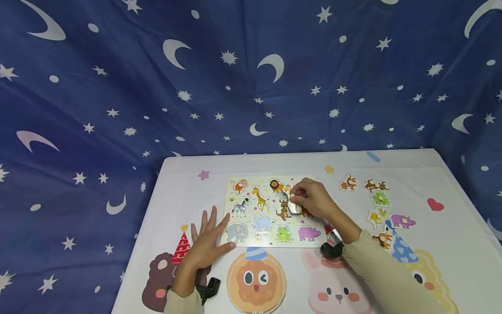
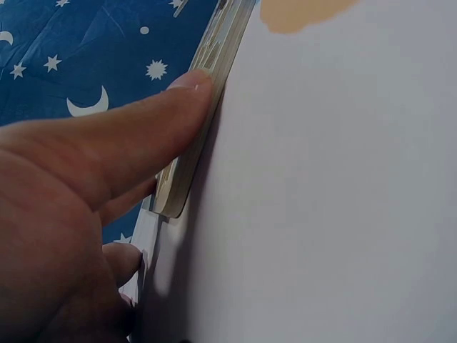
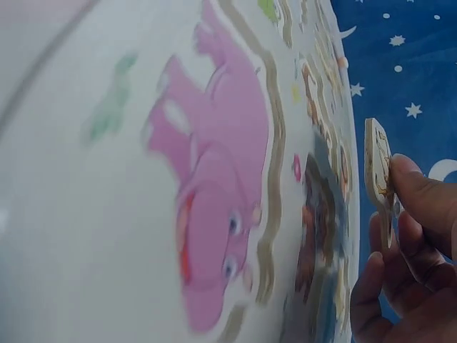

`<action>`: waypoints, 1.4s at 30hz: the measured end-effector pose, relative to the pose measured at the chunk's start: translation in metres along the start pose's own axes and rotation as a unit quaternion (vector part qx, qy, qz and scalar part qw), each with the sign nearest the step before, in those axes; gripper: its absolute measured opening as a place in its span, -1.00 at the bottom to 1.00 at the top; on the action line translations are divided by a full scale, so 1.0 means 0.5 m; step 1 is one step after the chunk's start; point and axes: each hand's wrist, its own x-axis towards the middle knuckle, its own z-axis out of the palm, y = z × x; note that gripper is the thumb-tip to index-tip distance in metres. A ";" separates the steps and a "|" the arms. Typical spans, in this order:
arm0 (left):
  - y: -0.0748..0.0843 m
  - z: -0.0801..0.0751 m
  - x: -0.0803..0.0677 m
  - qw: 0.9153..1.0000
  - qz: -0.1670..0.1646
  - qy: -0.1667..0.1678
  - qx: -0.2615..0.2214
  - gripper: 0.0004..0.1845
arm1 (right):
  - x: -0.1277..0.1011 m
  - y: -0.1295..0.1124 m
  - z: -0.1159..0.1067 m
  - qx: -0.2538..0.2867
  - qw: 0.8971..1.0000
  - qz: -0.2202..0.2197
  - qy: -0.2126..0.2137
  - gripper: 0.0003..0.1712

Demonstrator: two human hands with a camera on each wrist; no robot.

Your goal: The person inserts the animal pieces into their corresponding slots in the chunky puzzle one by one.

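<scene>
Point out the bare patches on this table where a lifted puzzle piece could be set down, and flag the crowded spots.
Free: the table strip behind the puzzle board, and the gap between the board's right edge and the loose animal pieces. Crowded: that cluster, the board under the right hand pinching a piece, and the left edge, where the left hand lies.

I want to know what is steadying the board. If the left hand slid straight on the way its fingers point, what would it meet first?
The left hand lies flat, fingers toward the animal puzzle board. It would meet the board's left edge at once; the left wrist view shows a fingertip already touching it.
</scene>
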 end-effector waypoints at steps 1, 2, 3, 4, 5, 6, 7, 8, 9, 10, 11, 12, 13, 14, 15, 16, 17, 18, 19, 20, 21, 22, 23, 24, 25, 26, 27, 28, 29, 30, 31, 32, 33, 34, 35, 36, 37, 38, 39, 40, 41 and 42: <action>0.000 -0.001 -0.001 1.000 0.001 0.002 0.000 -0.07 | 0.004 -0.003 0.004 -0.001 1.000 0.000 -0.001 -0.85; -0.001 -0.002 -0.001 1.000 0.001 0.003 0.001 -0.08 | 0.007 -0.007 0.007 -0.001 1.000 -0.002 -0.002 -0.85; -0.001 -0.004 -0.002 1.000 0.001 0.003 0.000 -0.08 | 0.010 -0.010 0.011 0.000 1.000 -0.003 -0.002 -0.86; -0.002 -0.005 -0.002 1.000 0.002 0.003 -0.001 -0.08 | 0.013 -0.013 0.014 0.001 1.000 -0.004 -0.001 -0.86; -0.002 -0.006 -0.003 1.000 0.003 0.003 -0.003 -0.08 | 0.015 -0.015 0.018 0.001 1.000 -0.005 -0.001 -0.86; -0.002 -0.006 -0.003 1.000 0.004 0.003 -0.004 -0.08 | 0.018 -0.018 0.021 0.000 1.000 -0.008 -0.002 -0.86; -0.002 -0.007 -0.003 1.000 0.003 0.002 -0.003 -0.08 | 0.021 -0.020 0.025 0.001 1.000 -0.012 -0.002 -0.86; -0.003 -0.007 -0.004 1.000 0.004 0.003 -0.004 -0.08 | 0.024 -0.021 0.028 0.002 1.000 -0.015 -0.003 -0.86; -0.003 -0.007 -0.004 1.000 0.004 0.002 -0.004 -0.08 | 0.027 -0.023 0.032 0.002 1.000 -0.016 -0.002 -0.87; -0.003 -0.007 -0.004 1.000 0.004 0.001 -0.003 -0.08 | 0.030 -0.025 0.035 0.004 1.000 -0.018 -0.003 -0.87; -0.004 -0.007 -0.004 1.000 0.004 0.001 -0.001 -0.08 | 0.033 -0.027 0.039 0.006 1.000 -0.021 -0.004 -0.87; -0.005 -0.006 -0.004 1.000 0.003 0.000 0.001 -0.08 | 0.036 -0.029 0.042 0.008 1.000 -0.025 -0.004 -0.87; -0.005 -0.005 -0.003 1.000 0.003 0.000 0.001 -0.07 | 0.038 -0.030 0.045 0.010 1.000 -0.027 -0.005 -0.88; -0.006 -0.004 -0.003 1.000 0.004 0.000 0.001 -0.07 | 0.041 -0.032 0.049 0.011 1.000 -0.029 -0.004 -0.88; -0.006 -0.004 -0.002 1.000 0.003 -0.002 0.002 -0.07 | 0.043 -0.034 0.051 0.012 0.999 -0.030 -0.005 -0.88; -0.006 -0.003 -0.002 1.000 0.002 -0.002 0.001 -0.07 | 0.044 -0.036 0.054 0.013 0.999 -0.033 -0.007 -0.88; -0.006 -0.002 -0.001 1.000 0.003 -0.002 0.002 -0.07 | 0.046 -0.037 0.058 0.012 0.999 -0.034 -0.008 -0.88; -0.006 -0.002 -0.001 1.000 0.002 -0.003 0.001 -0.07 | 0.048 -0.037 0.061 0.010 0.999 -0.035 -0.010 -0.88; -0.005 -0.002 -0.001 1.000 0.003 -0.003 -0.001 -0.07 | 0.049 -0.038 0.065 0.009 0.999 -0.036 -0.012 -0.88; -0.005 -0.002 0.000 1.000 0.005 -0.002 -0.003 -0.07 | 0.051 -0.040 0.068 0.009 0.999 -0.035 -0.015 -0.89; -0.004 -0.002 0.000 1.000 0.003 -0.005 -0.004 -0.07 | 0.052 -0.042 0.072 0.011 0.999 -0.035 -0.020 -0.89; -0.003 -0.002 -0.001 1.000 0.001 -0.006 -0.004 -0.07 | 0.054 -0.043 0.075 0.012 0.999 -0.035 -0.024 -0.89; -0.003 -0.002 0.000 1.000 0.000 -0.007 -0.004 -0.07 | 0.055 -0.045 0.078 0.012 0.999 -0.034 -0.027 -0.90; -0.002 -0.003 0.000 1.000 0.000 -0.008 -0.005 -0.07 | 0.057 -0.047 0.080 0.013 0.999 -0.035 -0.029 -0.90; -0.001 -0.003 -0.001 1.000 0.000 -0.006 -0.006 -0.07 | 0.058 -0.050 0.081 0.015 0.999 -0.034 -0.032 -0.90; -0.001 -0.003 0.000 1.000 -0.001 -0.007 -0.006 -0.07 | 0.060 -0.053 0.083 0.014 0.999 -0.033 -0.034 -0.90; -0.001 -0.003 -0.001 1.000 -0.004 -0.009 -0.004 -0.07 | 0.061 -0.055 0.084 0.012 0.999 -0.032 -0.034 -0.90; -0.001 -0.003 -0.001 1.000 -0.003 -0.008 -0.004 -0.07 | 0.063 -0.058 0.085 0.009 0.999 -0.031 -0.034 -0.90; -0.001 -0.003 0.000 1.000 -0.001 -0.006 -0.006 -0.07 | 0.064 -0.060 0.086 0.006 0.999 -0.031 -0.035 -0.90; -0.001 -0.003 -0.001 1.000 -0.001 -0.005 -0.005 -0.07 | 0.066 -0.063 0.088 0.004 0.999 -0.029 -0.035 -0.90; -0.001 -0.002 -0.001 1.000 0.001 -0.002 -0.006 -0.07 | 0.068 -0.065 0.089 0.003 0.999 -0.028 -0.036 -0.90; -0.001 -0.002 0.000 1.000 0.000 -0.002 -0.005 -0.07 | 0.069 -0.068 0.090 0.003 0.999 -0.030 -0.037 -0.90; -0.001 -0.002 0.000 1.000 0.000 -0.001 -0.005 -0.07 | 0.071 -0.070 0.092 0.002 0.999 -0.030 -0.038 -0.90; -0.001 -0.002 0.000 1.000 0.000 -0.001 -0.004 -0.07 | 0.074 -0.073 0.094 0.004 0.999 -0.029 -0.040 -0.90; -0.002 -0.002 0.000 1.000 -0.001 -0.001 -0.005 -0.07 | 0.076 -0.075 0.096 0.006 0.999 -0.028 -0.042 -0.91; -0.003 -0.003 0.000 1.000 -0.003 -0.003 -0.003 -0.07 | 0.078 -0.077 0.098 0.007 0.999 -0.027 -0.045 -0.91; -0.003 -0.003 0.000 1.000 -0.003 -0.004 -0.003 -0.07 | 0.081 -0.078 0.100 0.007 0.998 -0.027 -0.048 -0.91; -0.003 -0.004 0.000 1.000 -0.006 -0.007 -0.002 -0.07 | 0.084 -0.079 0.102 0.008 0.998 -0.025 -0.051 -0.91; -0.003 -0.004 0.000 1.000 -0.005 -0.008 -0.002 -0.07 | 0.087 -0.079 0.104 0.008 0.998 -0.022 -0.054 -0.92; -0.004 -0.004 0.000 1.000 -0.005 -0.009 -0.001 -0.07 | 0.089 -0.080 0.106 0.007 0.998 -0.021 -0.055 -0.92; -0.004 -0.004 0.000 1.000 -0.002 -0.007 -0.003 -0.07 | 0.091 -0.082 0.106 0.006 0.998 -0.021 -0.057 -0.91; -0.004 -0.004 0.000 1.000 -0.002 -0.007 -0.002 -0.07 | 0.093 -0.082 0.108 0.006 0.998 -0.022 -0.057 -0.91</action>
